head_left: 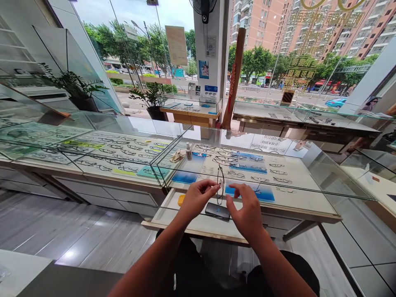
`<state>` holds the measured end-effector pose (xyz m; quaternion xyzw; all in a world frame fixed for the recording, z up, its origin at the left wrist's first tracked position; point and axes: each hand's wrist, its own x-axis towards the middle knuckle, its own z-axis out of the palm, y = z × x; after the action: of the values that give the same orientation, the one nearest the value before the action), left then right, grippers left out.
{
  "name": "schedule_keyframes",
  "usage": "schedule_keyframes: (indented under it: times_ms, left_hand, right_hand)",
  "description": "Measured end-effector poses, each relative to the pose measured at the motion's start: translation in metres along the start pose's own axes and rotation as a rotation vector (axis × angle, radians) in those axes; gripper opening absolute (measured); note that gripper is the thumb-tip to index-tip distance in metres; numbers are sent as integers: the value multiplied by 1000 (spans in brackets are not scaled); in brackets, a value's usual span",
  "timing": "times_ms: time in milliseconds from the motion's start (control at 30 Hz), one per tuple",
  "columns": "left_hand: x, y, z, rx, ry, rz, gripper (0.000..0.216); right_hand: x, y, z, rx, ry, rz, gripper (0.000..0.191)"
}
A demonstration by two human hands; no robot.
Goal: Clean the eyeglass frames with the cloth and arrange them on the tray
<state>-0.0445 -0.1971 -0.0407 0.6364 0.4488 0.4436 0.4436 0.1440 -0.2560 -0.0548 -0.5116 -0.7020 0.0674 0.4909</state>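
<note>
My left hand [198,197] pinches a thin-framed pair of glasses [220,183] and holds it upright over the pulled-out drawer tray [173,214] of a glass display counter [278,144]. My right hand [246,210] hovers just right of the glasses with its fingers curled and apart, holding nothing that I can see. Under the glasses a dark phone-like slab [217,210] lies on the tray. A small yellow block [181,199] sits on the tray left of my left hand.
Rows of spectacles [235,159] lie on white and blue pads under the glass. A small white bottle [188,152] stands inside the case. More glass counters run left and back right. Potted plants [153,99] stand by the window.
</note>
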Motion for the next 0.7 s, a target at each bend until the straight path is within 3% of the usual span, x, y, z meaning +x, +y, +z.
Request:
schedule_keyframes:
  times_ms: [133, 300, 400, 500, 700]
  left_hand:
    - [30, 13, -36, 375, -82, 126, 42]
    - [88, 27, -68, 876, -114, 258, 30]
    - [122, 24, -72, 1061, -163, 237, 24]
    - [148, 13, -70, 1180, -217, 198, 24]
    - [177, -19, -65, 1360, -251, 159, 27]
  right_hand:
    - [17, 39, -12, 54, 15, 140, 16]
    - [66, 132, -25, -20, -60, 249, 22]
    - [89, 190, -26, -16, -53, 356, 24]
    - [95, 230, -24, 66, 13, 466, 33]
    - [89, 256, -22, 166, 65, 476, 56]
